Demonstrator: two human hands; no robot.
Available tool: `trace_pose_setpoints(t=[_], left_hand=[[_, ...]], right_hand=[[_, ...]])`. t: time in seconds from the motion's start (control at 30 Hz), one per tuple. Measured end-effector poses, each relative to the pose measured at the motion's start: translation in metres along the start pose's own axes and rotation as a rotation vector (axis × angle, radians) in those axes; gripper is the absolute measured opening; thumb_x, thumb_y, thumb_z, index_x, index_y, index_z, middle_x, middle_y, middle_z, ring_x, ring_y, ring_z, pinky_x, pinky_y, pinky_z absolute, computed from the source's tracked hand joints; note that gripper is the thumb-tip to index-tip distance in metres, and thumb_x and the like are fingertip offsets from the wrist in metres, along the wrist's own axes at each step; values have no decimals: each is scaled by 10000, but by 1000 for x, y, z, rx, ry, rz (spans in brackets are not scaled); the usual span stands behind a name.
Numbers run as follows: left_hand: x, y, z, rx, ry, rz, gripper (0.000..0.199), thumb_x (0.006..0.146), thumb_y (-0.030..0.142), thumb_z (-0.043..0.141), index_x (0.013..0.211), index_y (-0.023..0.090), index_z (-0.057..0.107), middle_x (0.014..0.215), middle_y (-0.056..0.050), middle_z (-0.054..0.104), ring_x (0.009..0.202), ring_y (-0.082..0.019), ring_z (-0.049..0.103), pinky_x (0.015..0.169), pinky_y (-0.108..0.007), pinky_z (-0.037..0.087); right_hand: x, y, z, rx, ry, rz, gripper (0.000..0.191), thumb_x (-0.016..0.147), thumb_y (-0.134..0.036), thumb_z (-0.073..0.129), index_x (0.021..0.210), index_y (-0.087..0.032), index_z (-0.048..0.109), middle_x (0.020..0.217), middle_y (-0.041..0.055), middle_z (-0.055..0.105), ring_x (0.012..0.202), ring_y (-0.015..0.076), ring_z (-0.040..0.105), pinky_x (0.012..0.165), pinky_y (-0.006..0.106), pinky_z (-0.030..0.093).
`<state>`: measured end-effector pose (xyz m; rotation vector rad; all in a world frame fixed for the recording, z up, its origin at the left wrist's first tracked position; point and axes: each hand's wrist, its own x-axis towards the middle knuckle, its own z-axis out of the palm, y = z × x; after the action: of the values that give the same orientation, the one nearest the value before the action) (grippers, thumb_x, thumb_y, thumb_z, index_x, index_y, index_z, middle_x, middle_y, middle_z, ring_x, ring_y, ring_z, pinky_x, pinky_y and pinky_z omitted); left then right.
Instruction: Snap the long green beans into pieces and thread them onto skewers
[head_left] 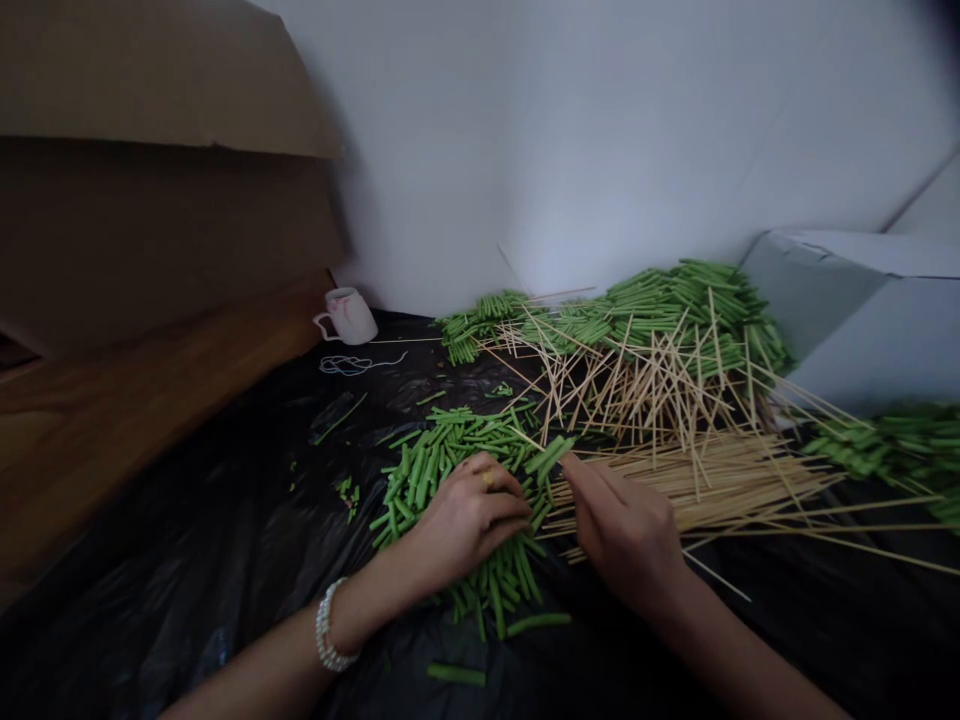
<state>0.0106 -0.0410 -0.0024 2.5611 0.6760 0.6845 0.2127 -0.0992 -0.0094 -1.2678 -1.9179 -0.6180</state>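
Observation:
My left hand (476, 510), with a ring and a beaded bracelet, rests on a loose pile of cut green bean pieces (426, 462). Its fingers are curled together and bent down into the pile; what lies between them is hidden. In a closed grip, my right hand (626, 525) holds a thin bamboo skewer (526, 437) with a few green bean pieces (549, 456) side by side across it near the fingertips. Just beyond the right hand lies a bundle of bare bamboo skewers (739, 480).
Filled bean skewers (660, 310) are heaped against the white wall (600, 130), sticks pointing forward. More beans (892, 450) lie at right by a white box (862, 300). A mug (349, 317) and string (352, 365) sit back left on black plastic sheeting (225, 540), near a cardboard box (165, 200).

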Motion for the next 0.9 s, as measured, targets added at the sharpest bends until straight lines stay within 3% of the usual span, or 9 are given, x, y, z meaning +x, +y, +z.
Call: trace_pose_setpoints(t=[0.2,0.37,0.53,0.7,0.9], left_hand=[[0,8,-6,164,-179,-24,200,853,372,666,933,208,748,957,-64,668,990,-234,534,881,-380,383],[-1,8,-7,127,-184,21,143,889,290,625,874,202,738,922,-61,685,967,-223,544,877,-369,365],[0,-1,-6,-15,-11,-30,183,918,254,574,965,205,744,897,-73,701,887,-207,576,840,-349,412],[4,-6,-14,-207,248,-260,195,894,278,609,1015,227,754,918,-69,713,882,-207,620,823,-327,450],[8,-6,-17,-833,413,-574,235,801,387,717,883,167,728,827,-48,731,770,-166,641,775,-284,489]], right_hand=[[1,-4,0,-1,2,-4,278,926,-84,444,1079,-107,675,701,20,681,522,122,549,512,295,345],[0,-4,-1,-7,-17,2,305,914,-74,437,1102,-116,674,703,24,680,534,115,552,508,281,361],[0,-2,-2,-6,23,-14,270,920,-75,464,1104,-95,660,705,25,688,522,118,546,515,290,357],[0,-4,-2,8,26,-15,258,916,-62,482,1105,-96,653,695,22,686,521,121,546,532,294,349],[-4,-7,1,41,0,-21,292,907,-60,450,1113,-111,651,716,27,693,530,114,547,531,283,355]])
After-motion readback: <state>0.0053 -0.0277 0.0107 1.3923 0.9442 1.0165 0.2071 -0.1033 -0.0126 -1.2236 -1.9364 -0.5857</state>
